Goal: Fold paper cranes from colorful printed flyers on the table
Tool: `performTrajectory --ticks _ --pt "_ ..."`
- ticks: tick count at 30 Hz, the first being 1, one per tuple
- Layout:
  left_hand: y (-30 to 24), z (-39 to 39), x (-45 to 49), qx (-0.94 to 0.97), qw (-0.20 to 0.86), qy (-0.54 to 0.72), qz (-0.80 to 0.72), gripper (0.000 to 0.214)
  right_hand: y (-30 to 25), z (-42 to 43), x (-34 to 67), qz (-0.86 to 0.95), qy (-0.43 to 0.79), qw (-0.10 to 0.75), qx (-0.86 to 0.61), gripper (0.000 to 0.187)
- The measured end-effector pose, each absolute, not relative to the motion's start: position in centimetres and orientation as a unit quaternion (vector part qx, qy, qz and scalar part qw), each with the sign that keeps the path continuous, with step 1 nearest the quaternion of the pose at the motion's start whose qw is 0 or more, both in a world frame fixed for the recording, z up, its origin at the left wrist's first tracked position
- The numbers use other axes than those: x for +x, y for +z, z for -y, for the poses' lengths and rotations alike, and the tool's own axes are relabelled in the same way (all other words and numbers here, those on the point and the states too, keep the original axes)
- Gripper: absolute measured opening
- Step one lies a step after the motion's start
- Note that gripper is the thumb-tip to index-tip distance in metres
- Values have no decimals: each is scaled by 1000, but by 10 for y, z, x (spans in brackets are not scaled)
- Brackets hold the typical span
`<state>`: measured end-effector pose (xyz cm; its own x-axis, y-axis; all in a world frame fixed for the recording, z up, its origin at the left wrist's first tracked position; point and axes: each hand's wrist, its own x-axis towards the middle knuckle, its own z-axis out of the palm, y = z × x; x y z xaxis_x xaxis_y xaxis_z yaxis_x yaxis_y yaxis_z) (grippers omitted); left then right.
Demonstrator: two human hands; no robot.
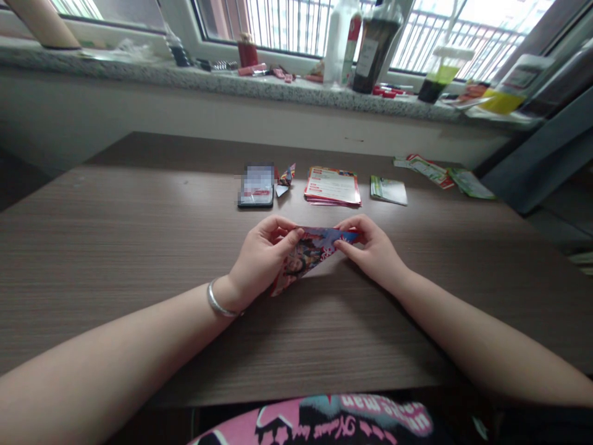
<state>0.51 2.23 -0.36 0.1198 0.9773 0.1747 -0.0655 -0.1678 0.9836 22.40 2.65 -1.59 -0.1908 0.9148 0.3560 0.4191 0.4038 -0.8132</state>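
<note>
A colourful printed paper [309,253], folded into a triangle, lies between both hands on the brown wooden table [139,247]. My left hand [259,259], with a silver bangle at the wrist, pinches the paper's left side with thumb and fingers. At the upper right corner my right hand [370,247] pinches the paper. The paper's lower point rests near my left palm.
Beyond the hands lie a phone [256,185], a small folded paper piece [285,179], a stack of red-edged leaflets [332,185], a smaller card stack [388,190] and loose leaflets [430,168] at the right. Bottles and clutter line the windowsill [278,86].
</note>
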Motion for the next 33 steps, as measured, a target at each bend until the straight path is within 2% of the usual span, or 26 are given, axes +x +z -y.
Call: performTrajectory --ticks 6,13,16,19,22,27,33 --pt "-7 -24 0 658 434 481 -384 27 -14 -28 228 787 151 410 -435 5" --pt "-16 -39 -13 739 355 410 -400 72 -12 -27 237 865 48 317 -387 6" --pt "-11 -43 -18 826 252 323 -387 53 -11 -27 240 884 28 278 -374 10" --pt "-5 -43 -19 909 239 199 -277 39 -11 -28 243 901 14 259 -349 13" --pt "-1 -38 -17 941 204 119 -240 43 -11 -29 244 915 18 234 -328 18" --pt "-2 -33 -13 951 143 91 -259 49 -13 -29 242 938 60 191 -282 22" --pt "-2 -33 -13 943 112 104 -296 40 -9 -28 243 935 118 199 -269 20"
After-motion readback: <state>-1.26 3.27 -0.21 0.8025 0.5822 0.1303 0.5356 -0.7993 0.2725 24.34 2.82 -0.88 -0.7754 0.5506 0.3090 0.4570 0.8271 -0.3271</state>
